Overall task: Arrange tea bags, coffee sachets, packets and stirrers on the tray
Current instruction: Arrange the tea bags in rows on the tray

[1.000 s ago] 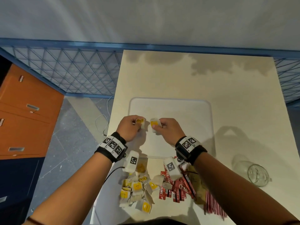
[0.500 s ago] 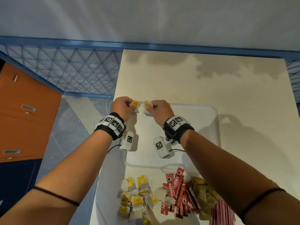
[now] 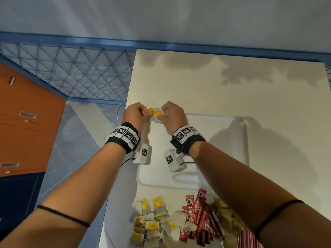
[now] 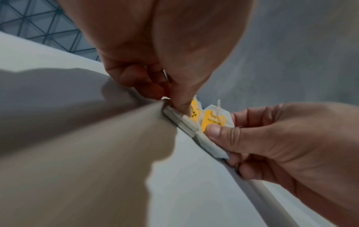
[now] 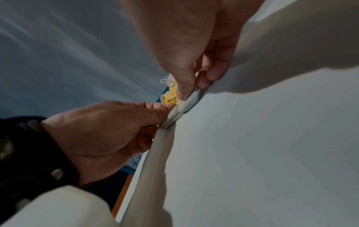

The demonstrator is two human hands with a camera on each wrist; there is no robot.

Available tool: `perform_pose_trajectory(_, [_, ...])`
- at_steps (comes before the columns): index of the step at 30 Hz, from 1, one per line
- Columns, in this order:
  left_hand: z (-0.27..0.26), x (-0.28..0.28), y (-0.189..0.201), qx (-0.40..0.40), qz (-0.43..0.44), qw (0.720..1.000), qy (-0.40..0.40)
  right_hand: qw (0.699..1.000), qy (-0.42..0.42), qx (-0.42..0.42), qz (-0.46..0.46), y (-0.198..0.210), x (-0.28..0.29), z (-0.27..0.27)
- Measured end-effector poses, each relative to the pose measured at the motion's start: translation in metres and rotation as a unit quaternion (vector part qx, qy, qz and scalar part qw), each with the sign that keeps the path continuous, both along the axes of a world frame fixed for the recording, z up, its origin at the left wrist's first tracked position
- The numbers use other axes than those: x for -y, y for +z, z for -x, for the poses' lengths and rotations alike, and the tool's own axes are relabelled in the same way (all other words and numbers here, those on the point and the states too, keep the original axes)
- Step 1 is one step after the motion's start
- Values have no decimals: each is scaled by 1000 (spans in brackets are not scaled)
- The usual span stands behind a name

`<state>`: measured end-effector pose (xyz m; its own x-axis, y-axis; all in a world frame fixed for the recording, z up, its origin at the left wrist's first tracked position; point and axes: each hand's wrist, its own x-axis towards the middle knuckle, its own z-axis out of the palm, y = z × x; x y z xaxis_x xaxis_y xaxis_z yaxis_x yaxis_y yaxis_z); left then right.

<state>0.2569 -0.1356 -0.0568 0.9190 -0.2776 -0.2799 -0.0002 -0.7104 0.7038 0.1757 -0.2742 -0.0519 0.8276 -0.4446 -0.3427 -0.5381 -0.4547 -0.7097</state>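
Both hands meet at the far left corner of the white tray (image 3: 223,140). My left hand (image 3: 137,114) pinches a white tea bag with a yellow tag (image 4: 194,113), and my right hand (image 3: 170,115) pinches a second one (image 4: 213,119) beside it. The two tea bags (image 3: 156,114) stand side by side against the tray's rim (image 5: 165,145), tags upward. Near the table's front edge lie a heap of tea bags (image 3: 154,224), red coffee sachets (image 3: 198,217), brown packets (image 3: 227,222) and red striped stirrers (image 3: 249,238).
The cream table (image 3: 232,86) reaches to a blue rail (image 3: 161,45) at the back. Left of the table are blue mesh fencing (image 3: 71,74), an orange drawer cabinet (image 3: 23,122) and a white cable (image 3: 114,120) on the floor.
Both hands have carried their tea bags from the tray's near middle to its far left corner and brought them together at the rim.
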Motion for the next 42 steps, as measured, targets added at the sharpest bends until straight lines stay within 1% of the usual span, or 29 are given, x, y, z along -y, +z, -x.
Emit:
perform_pose_trajectory(4, [1,-2,-1,-12,4,1000,10,999,0,-17,36,-3,3,-1])
perform_pose_trajectory(11, [6,-3,1,-1,-2,1000,11,998,4,-39,59,-7,1,-2])
perform_pose_trajectory(14, [9,-3,3,-12,18,1000,21,998,3,-40,44,-6,2,0])
perform_pose_trajectory(17, [14,-6,10,-8,27,999,18,1000,-8,-20,17,-3,5,8])
perform_pose_trajectory(21, [27,-20,16,-4,24,1000,10,1000,-3,4,12,10,10,36])
perform_pose_trajectory(24, [49,-36,23,-25,13,1000,0,1000,19,21,5,26,11,73])
perform_pose_trajectory(26, [71,-48,29,-37,10,999,-15,999,42,13,-11,34,8,105])
perform_pose_trajectory(28, [95,-60,33,-59,18,997,-49,997,72,2,-27,39,4,137])
perform_pose_trajectory(32, [144,-83,39,-91,42,983,-152,992,125,3,-32,48,-8,199])
perform_pose_trajectory(34, [170,-92,44,-98,45,971,-215,986,161,-5,-31,49,-16,226])
perform_pose_trajectory(37, [203,-104,47,-132,36,947,-292,971,234,-52,1,52,-26,257])
perform_pose_trajectory(38, [210,-107,46,-135,18,939,-316,963,259,-69,15,55,-29,265])
perform_pose_trajectory(39, [217,-110,45,-122,-10,931,-343,955,282,-84,25,58,-32,271])
perform_pose_trajectory(40, [222,-113,44,-99,-42,924,-368,947,303,-98,34,60,-36,277])
perform_pose_trajectory(42, [229,-116,47,-62,-89,913,-394,933,335,-119,55,61,-44,285])
